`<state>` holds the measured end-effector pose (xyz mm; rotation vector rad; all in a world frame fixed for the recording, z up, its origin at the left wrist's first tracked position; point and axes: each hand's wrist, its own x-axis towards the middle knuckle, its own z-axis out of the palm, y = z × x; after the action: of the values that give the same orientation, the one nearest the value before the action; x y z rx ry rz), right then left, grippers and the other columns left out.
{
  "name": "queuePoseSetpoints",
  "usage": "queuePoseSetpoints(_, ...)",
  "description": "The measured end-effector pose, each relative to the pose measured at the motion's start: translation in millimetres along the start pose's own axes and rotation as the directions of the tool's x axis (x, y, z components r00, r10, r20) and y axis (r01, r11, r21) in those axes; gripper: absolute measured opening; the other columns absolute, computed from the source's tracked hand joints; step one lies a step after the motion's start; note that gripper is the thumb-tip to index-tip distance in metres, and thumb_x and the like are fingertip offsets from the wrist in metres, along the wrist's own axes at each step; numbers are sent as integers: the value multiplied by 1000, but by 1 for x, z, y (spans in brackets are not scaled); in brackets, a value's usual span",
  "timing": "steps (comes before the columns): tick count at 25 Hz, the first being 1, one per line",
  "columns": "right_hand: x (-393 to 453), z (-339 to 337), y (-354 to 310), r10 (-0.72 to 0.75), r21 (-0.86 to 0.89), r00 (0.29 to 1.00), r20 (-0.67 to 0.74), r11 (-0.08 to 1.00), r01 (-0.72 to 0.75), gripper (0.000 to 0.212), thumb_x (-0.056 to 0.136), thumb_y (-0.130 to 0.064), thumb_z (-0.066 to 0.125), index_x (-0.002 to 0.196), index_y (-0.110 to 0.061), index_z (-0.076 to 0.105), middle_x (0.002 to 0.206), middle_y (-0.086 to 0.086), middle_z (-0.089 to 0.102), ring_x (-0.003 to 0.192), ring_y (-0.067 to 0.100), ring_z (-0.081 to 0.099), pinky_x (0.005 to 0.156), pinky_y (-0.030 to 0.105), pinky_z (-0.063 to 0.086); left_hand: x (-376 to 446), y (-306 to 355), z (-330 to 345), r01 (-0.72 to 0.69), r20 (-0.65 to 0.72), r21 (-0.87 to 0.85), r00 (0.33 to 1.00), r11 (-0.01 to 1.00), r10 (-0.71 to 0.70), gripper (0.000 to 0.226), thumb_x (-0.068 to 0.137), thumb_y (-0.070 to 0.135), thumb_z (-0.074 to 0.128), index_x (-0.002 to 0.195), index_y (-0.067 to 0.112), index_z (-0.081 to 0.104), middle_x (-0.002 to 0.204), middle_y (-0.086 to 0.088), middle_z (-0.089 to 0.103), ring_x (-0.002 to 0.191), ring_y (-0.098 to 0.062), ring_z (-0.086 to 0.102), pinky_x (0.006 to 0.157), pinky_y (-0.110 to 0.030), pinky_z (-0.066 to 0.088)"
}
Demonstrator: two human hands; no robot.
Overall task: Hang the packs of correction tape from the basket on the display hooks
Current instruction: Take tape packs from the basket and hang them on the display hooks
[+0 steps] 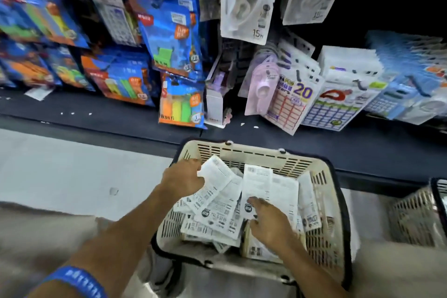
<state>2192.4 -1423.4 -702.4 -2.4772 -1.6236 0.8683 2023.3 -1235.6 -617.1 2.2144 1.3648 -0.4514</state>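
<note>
A cream plastic basket with a dark rim sits on the floor below the shelf, filled with several white packs of correction tape lying back side up. My left hand grips a small fan of packs at the basket's left side. My right hand is inside the basket with its fingers on an upright white pack; the exact grip is hidden. Two correction tape packs hang on display hooks above, at the top centre and top right.
Blue packs of sticky notes hang and lean at the left. Label packs and white boxes lean on the dark shelf at the right. A second mesh basket stands at the right edge.
</note>
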Motion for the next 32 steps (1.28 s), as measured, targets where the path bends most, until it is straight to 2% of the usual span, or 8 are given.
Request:
queuePoseSetpoints(4, 4, 13, 12, 321, 308, 916, -241, 920, -241, 44, 95, -30, 58, 137, -23, 50, 127, 3, 65, 96, 23, 66, 70, 30, 51, 14, -8, 44, 4, -34, -137, 999, 991, -9, 71, 91, 28, 63, 155, 23, 35, 138, -7, 62, 129, -28, 54, 108, -39, 45)
queuePoseSetpoints(8, 38, -1, 28, 569, 717, 822, 6, 571, -400, 62, 89, -31, 76, 141, -15, 45, 133, 12, 58, 102, 28, 64, 82, 33, 51, 33, 8, 75, 147, -3, -399, 987, 905, -162, 70, 90, 46, 68, 150, 20, 41, 131, -10, 65, 122, -32, 59, 101, -45, 52)
queuePoseSetpoints(11, 55, -5, 13, 529, 903, 816, 232, 195, -384, 58, 82, -14, 83, 129, -16, 50, 114, 5, 68, 94, 19, 67, 80, 33, 54, 36, 17, 90, 118, -52, -445, 986, 888, -157, 72, 83, 45, 79, 140, 11, 51, 124, -11, 71, 114, -31, 66, 95, -46, 56)
queuePoseSetpoints(17, 49, -2, 29, 519, 931, 792, 323, -24, -364, 31, 82, -4, 73, 108, -21, 68, 109, 5, 75, 101, 27, 68, 99, 51, 51, 41, 23, 95, 123, 35, -624, 991, 772, -129, 41, 76, 28, 86, 101, 25, 54, 111, -1, 68, 96, -18, 67, 70, -30, 57)
queuePoseSetpoints(20, 42, -13, 49, 346, 929, 866, 362, -217, -301, 28, 88, -7, 64, 115, -15, 67, 106, 14, 77, 93, 36, 73, 76, 50, 61, 39, 20, 105, 143, 35, -663, 986, 735, -160, 34, 76, 26, 87, 81, 20, 54, 114, -5, 67, 105, -21, 66, 90, -36, 55)
queuePoseSetpoints(25, 43, -11, 26, 244, 853, 915, 322, 344, -392, 37, 86, -10, 74, 120, -23, 66, 104, -1, 78, 93, 21, 74, 78, 39, 58, 34, 22, 106, 239, 122, -722, 968, 649, -221, 41, 71, 36, 88, 98, 21, 61, 104, 1, 70, 95, -14, 65, 71, -25, 52)
queuePoseSetpoints(29, 42, 7, 3, 282, 891, 901, 330, 223, -396, 74, 72, -12, 89, 125, -32, 43, 114, -6, 71, 101, 16, 70, 74, 31, 59, 29, 19, 106, 221, 195, -715, 974, 663, -115, 40, 93, 39, 62, 132, 31, 52, 115, 9, 66, 101, -17, 61, 86, -34, 47)
queuePoseSetpoints(32, 39, 8, 12, 312, 884, 855, 414, 84, -459, 75, 58, -34, 95, 123, -19, 61, 108, 1, 77, 99, 24, 73, 84, 43, 60, 29, 9, 106, 248, 333, -629, 942, 737, -33, 53, 100, 41, 51, 151, 36, 40, 121, 11, 56, 113, -20, 54, 94, -33, 39)
